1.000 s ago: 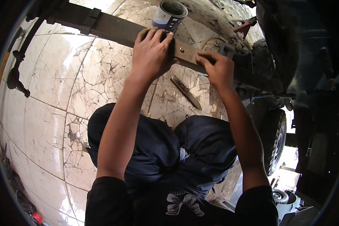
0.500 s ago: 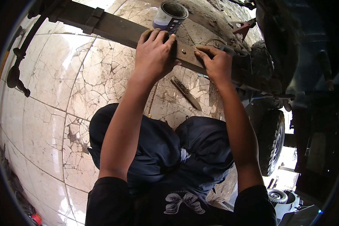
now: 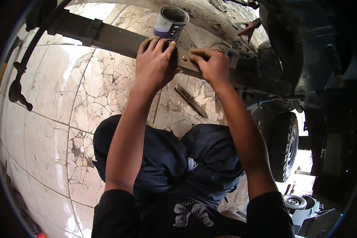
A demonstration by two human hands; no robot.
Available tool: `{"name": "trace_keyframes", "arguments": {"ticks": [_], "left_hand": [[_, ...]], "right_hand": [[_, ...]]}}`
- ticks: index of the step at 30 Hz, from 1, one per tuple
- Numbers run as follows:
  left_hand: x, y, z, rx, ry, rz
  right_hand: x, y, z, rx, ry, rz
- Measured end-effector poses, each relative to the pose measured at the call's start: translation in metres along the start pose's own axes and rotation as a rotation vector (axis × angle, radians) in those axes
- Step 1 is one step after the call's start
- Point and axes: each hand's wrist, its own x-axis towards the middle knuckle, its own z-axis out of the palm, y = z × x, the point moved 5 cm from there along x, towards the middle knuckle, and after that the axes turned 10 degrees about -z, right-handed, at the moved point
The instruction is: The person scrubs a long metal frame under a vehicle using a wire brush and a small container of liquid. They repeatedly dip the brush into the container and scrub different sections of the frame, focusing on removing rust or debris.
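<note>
A dark hooked rod [image 3: 18, 85] lies at far left on the cracked pale floor [image 3: 47, 131]. A long rusty brown bar [image 3: 119, 37] runs across the upper frame. The left hand [image 3: 154, 63] lies flat on it, fingers spread, gripping nothing. An open can [image 3: 169, 23] with a white-and-purple label stands just behind. The right hand [image 3: 212, 65] presses the bar with fingers curled; I cannot tell whether it holds anything. A wire brush [image 3: 190, 100] lies below, and a tyre [image 3: 285, 144] stands at right.

A vehicle workshop — leaf spring [image 3: 107, 35], tyre [image 3: 285, 144], cracked floor [image 3: 47, 119].

Long rusty leaf spring [image 3: 107, 36] across cracked floor
</note>
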Motion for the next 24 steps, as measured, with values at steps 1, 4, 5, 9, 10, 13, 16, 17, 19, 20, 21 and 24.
{"name": "trace_keyframes", "arguments": {"ticks": [1,4,5,9,10,13,16,17,19,20,21,24], "left_hand": [[0.000,-0.002,-0.001,0.002,-0.006,-0.002],[0.000,-0.001,-0.003,-0.004,-0.010,-0.004],[0.001,-0.001,-0.003,-0.001,-0.008,-0.006],[0.000,0.003,-0.002,-0.021,0.018,-0.001],[-0.001,0.001,-0.001,-0.027,0.019,-0.007],[-0.002,-0.001,-0.002,-0.024,0.010,-0.011],[-0.001,0.001,-0.003,-0.022,0.015,-0.009],[-0.001,0.002,-0.003,-0.022,0.020,-0.007],[0.000,0.003,0.000,-0.026,0.026,-0.002],[0.000,0.004,0.000,-0.030,0.032,0.002],[0.001,0.002,-0.001,-0.025,0.028,0.001],[-0.001,-0.002,-0.003,-0.021,0.009,-0.017]], "right_hand": [[-0.006,-0.004,0.003,0.013,-0.008,-0.021],[-0.015,0.004,-0.007,-0.002,0.010,-0.031],[-0.014,0.009,-0.008,0.004,0.013,-0.013],[0.011,0.015,-0.004,-0.043,0.088,0.021],[0.010,0.008,-0.004,-0.039,0.089,-0.021],[-0.016,-0.003,-0.011,-0.066,-0.026,-0.095],[-0.023,-0.001,-0.019,-0.047,-0.015,-0.076],[-0.022,0.002,-0.021,-0.045,-0.025,-0.025],[-0.007,0.008,-0.013,-0.027,0.070,-0.003],[0.000,0.010,-0.008,-0.025,0.111,-0.019],[0.006,0.008,-0.003,-0.015,0.154,-0.044],[-0.004,0.001,-0.005,-0.011,0.075,-0.121]]}}
